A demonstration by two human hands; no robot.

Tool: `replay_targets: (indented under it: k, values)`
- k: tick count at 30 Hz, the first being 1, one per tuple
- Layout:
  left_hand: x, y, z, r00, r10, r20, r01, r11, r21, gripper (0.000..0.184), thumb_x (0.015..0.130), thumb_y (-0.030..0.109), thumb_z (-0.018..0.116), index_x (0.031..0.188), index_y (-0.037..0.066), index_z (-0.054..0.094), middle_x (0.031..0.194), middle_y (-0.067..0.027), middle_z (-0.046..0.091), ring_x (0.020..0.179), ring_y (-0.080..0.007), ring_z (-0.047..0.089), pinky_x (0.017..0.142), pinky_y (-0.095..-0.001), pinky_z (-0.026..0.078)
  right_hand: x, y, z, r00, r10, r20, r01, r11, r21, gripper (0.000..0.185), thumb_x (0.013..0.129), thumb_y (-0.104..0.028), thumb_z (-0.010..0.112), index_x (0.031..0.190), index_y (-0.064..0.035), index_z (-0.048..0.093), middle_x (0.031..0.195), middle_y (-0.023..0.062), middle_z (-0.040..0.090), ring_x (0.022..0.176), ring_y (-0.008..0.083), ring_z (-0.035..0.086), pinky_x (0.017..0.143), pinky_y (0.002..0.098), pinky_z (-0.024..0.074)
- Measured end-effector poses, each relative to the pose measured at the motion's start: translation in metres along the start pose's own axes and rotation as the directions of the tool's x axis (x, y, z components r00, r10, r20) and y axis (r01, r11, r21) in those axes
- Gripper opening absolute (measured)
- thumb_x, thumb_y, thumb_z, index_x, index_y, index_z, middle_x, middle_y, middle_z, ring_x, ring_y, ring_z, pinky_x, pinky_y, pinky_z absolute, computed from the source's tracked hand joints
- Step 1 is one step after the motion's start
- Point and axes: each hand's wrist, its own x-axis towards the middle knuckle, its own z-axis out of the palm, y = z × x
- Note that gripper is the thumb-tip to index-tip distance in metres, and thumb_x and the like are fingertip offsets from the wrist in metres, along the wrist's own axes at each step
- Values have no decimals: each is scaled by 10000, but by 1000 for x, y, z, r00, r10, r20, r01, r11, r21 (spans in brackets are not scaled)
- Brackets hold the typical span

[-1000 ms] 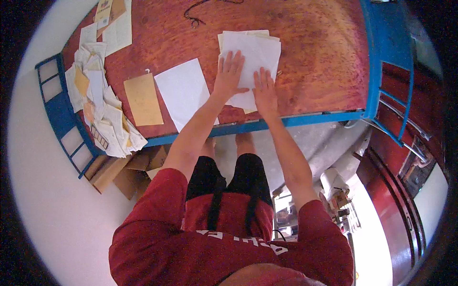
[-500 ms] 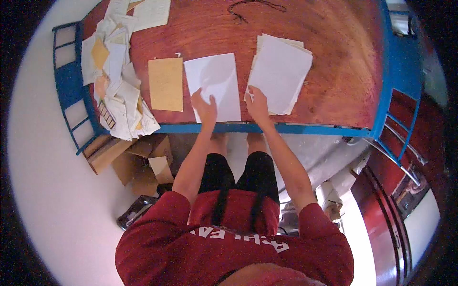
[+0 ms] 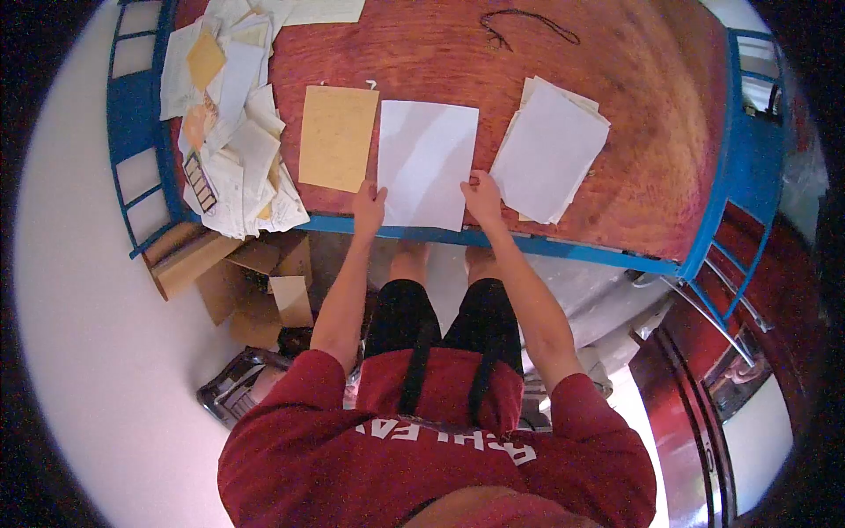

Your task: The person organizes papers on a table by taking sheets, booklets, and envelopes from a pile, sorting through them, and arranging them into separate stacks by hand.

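Observation:
A white sheet of paper [image 3: 429, 158] lies in front of me at the near edge of the wooden board, its lower end reaching over the blue rail. My left hand [image 3: 370, 209] pinches its lower left edge, thumb near the paper's side. At the right edge, my right hand [image 3: 482, 199] has its fingers closed on the same sheet. Left of it is a yellow-brown envelope [image 3: 338, 136], close to my left fingertips. A stack of white papers [image 3: 553, 154] sits to the right, slightly fanned, just beyond my right hand.
A heap of loose papers and envelopes [image 3: 238, 132] covers the board's left end. A dark cord [image 3: 532, 19] lies at the back. The blue metal frame [image 3: 607, 255] borders the board. Below on the left stands an open cardboard box [image 3: 255, 290].
My left hand has moved off the sheet's surface to its left edge. My right hand has gone from the paper stack to the sheet's right edge. The view has shifted slightly.

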Motion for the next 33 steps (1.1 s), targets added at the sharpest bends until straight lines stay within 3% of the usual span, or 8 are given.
replay_targets:
  k: [7, 10, 13, 16, 18, 24, 28, 33]
  values:
    - [4, 5, -19, 985, -163, 64, 160, 986, 42, 169, 773, 125, 626, 858, 13, 531, 761, -177, 604, 694, -251, 588, 590, -340, 440, -1, -6, 9, 987, -90, -131, 78, 992, -98, 271, 751, -148, 633, 960, 1, 546, 850, 150, 603, 756, 273, 599, 685, 362, 472]
    - [13, -2, -24, 998, 0, 70, -3, 999, 35, 202, 781, 184, 605, 885, 16, 561, 689, -159, 599, 668, -290, 590, 600, -389, 465, -1, -27, 5, 991, -57, -122, 53, 998, -32, 251, 781, -140, 589, 989, -3, 557, 961, 191, 573, 914, 332, 548, 832, 398, 426]
    - [13, -8, -30, 996, -46, -71, 50, 997, 50, 225, 785, 170, 590, 939, 7, 571, 788, -176, 620, 734, -298, 612, 659, -383, 488, -5, -41, 14, 997, 8, -75, 3, 990, 140, 216, 792, -145, 586, 944, 7, 569, 928, 180, 595, 880, 301, 575, 794, 368, 448]
    - [23, -38, -27, 844, -6, -537, 31, 999, 38, 205, 774, 131, 598, 922, -8, 565, 831, -141, 616, 694, -272, 599, 602, -348, 494, -6, -54, 41, 979, 133, 152, -175, 933, 316, 225, 814, -156, 573, 959, 15, 577, 899, 150, 620, 836, 246, 603, 738, 332, 468]
    - [26, -50, -31, 743, -652, -151, 259, 489, -833, 162, 764, 104, 589, 886, 2, 562, 810, -99, 592, 643, -208, 572, 511, -318, 475, -8, -60, 66, 965, 45, 260, -158, 887, 433, 227, 853, -131, 551, 1032, 8, 556, 956, 104, 622, 852, 176, 617, 682, 275, 495]
    - [32, -59, -40, 716, -646, 264, 448, 135, -884, 115, 785, 126, 590, 788, 21, 541, 696, -51, 542, 512, -112, 476, 426, -260, 414, -7, -95, 108, 896, 119, 428, -406, 609, 681, 334, 837, -102, 558, 1144, 16, 496, 1089, 112, 572, 931, 195, 583, 749, 294, 486]
    - [39, -41, -41, 637, -732, 242, 501, 155, -851, 140, 802, 159, 601, 785, 26, 561, 679, -46, 542, 490, -114, 471, 428, -256, 416, 4, -110, 113, 883, 147, 446, -383, 776, 501, 340, 850, -127, 542, 1154, 18, 489, 1073, 110, 578, 925, 197, 581, 774, 303, 478]
    - [33, -24, -53, 814, -542, 211, 481, 422, -769, 211, 825, 220, 613, 870, 18, 574, 681, -38, 548, 543, -113, 518, 468, -263, 452, 9, -131, 100, 828, 161, 537, -441, 778, 447, 305, 863, -157, 542, 1119, 9, 519, 989, 106, 604, 859, 169, 592, 744, 275, 476]
